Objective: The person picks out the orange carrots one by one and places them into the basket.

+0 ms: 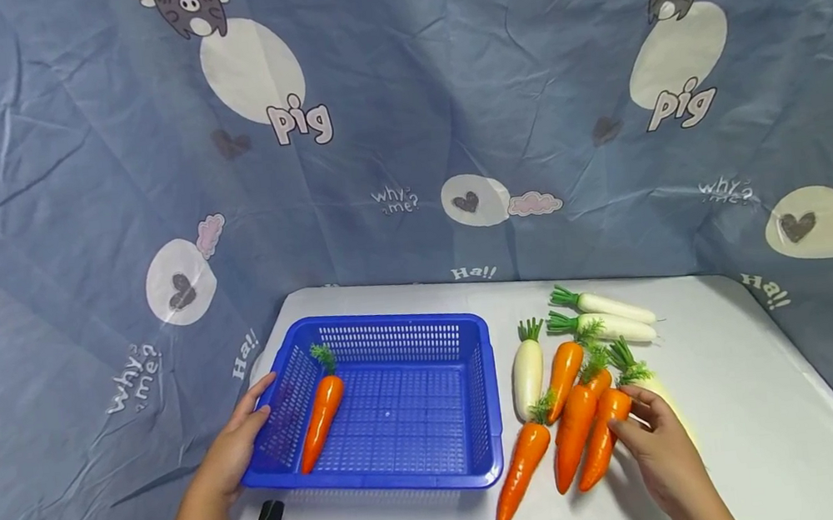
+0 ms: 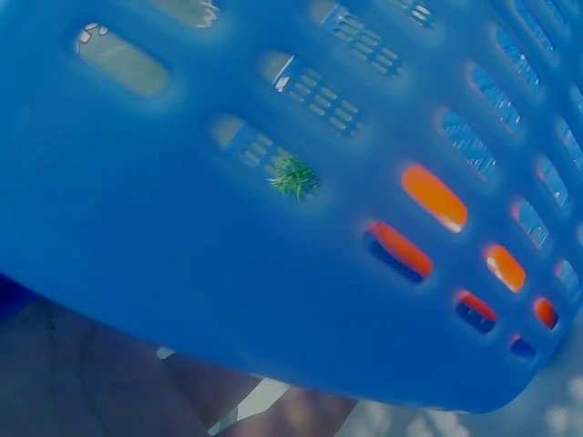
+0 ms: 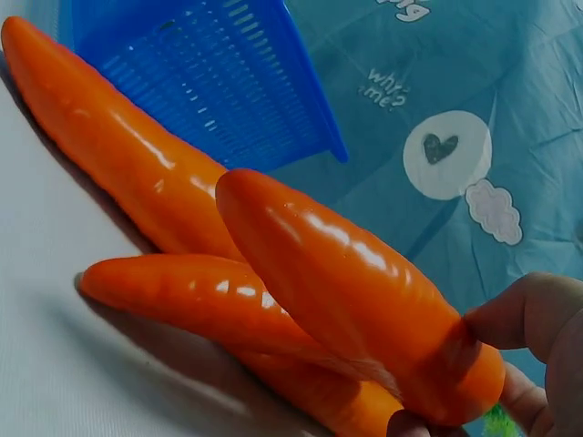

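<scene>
A blue plastic basket (image 1: 408, 487) with slotted walls stands at the left of the table, one orange carrot (image 1: 321, 420) with a green top lying inside. My left hand (image 1: 234, 445) grips the basket's left side; the left wrist view is mostly filled by the basket's wall (image 2: 182, 255). On the right, my right hand (image 1: 660, 442) pinches a carrot (image 1: 606, 443) near its thick leafy end, thumb on one side and fingers on the other. In the right wrist view this held carrot (image 3: 337, 282) overlaps other carrots, its tip toward the basket.
Several carrots lie bunched beside the held one, with another carrot (image 1: 523, 474) nearer the basket. A white radish (image 1: 528, 379) lies by the basket's right wall. Two long white radishes (image 1: 617, 306) rest at the back, and another radish (image 1: 658, 391) is partly behind my right hand.
</scene>
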{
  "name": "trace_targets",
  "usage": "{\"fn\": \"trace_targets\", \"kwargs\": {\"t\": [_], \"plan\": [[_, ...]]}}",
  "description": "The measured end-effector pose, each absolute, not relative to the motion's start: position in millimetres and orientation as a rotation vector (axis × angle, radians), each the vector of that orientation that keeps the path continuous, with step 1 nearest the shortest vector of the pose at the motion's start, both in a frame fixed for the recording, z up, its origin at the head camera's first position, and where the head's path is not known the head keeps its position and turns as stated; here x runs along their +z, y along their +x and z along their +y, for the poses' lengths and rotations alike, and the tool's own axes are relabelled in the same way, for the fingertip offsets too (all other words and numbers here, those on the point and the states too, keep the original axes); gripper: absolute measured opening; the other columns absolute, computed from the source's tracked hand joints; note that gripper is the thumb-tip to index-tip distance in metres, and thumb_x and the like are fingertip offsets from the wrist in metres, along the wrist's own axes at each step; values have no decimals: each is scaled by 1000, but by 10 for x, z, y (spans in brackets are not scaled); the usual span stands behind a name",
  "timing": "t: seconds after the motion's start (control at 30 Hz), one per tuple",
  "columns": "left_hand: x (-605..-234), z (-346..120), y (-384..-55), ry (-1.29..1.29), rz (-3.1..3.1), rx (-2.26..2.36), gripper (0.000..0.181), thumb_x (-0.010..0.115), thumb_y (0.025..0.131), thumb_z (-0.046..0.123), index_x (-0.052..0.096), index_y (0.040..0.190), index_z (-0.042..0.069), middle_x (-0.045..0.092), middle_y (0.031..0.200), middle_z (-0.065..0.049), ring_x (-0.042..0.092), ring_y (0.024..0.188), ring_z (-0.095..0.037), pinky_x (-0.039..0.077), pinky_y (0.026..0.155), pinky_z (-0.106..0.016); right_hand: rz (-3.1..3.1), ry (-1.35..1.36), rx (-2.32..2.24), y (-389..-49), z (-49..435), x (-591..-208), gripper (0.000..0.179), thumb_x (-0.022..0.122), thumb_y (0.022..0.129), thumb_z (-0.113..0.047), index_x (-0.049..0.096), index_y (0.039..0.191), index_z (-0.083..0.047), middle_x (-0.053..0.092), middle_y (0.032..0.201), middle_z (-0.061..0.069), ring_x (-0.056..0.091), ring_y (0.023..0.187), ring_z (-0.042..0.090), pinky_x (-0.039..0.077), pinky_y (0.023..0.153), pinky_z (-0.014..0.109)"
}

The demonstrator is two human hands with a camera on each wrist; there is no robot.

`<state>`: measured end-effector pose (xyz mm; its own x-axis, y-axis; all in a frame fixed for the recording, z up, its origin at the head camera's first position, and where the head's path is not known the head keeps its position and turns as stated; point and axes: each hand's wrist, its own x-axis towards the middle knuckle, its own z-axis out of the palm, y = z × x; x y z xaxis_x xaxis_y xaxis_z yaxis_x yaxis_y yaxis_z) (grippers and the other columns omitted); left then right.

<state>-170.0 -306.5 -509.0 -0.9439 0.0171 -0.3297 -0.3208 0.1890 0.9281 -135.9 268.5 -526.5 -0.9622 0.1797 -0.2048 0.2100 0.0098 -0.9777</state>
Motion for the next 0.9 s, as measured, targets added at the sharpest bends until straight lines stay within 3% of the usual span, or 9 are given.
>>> {"fn": "trace_targets", "kwargs": {"t": [0.9], "plan": [[-5096,-3059,-1712,-304,2194,1817,56,27,115,28,15,167,41,9,173,-16,41,132,-39,51,83,-37,2177,308,-2229,-1415,2421,-5116,57,60,97,8,34,149,3,42,136,17,63,103,7,55,85,21]]}}
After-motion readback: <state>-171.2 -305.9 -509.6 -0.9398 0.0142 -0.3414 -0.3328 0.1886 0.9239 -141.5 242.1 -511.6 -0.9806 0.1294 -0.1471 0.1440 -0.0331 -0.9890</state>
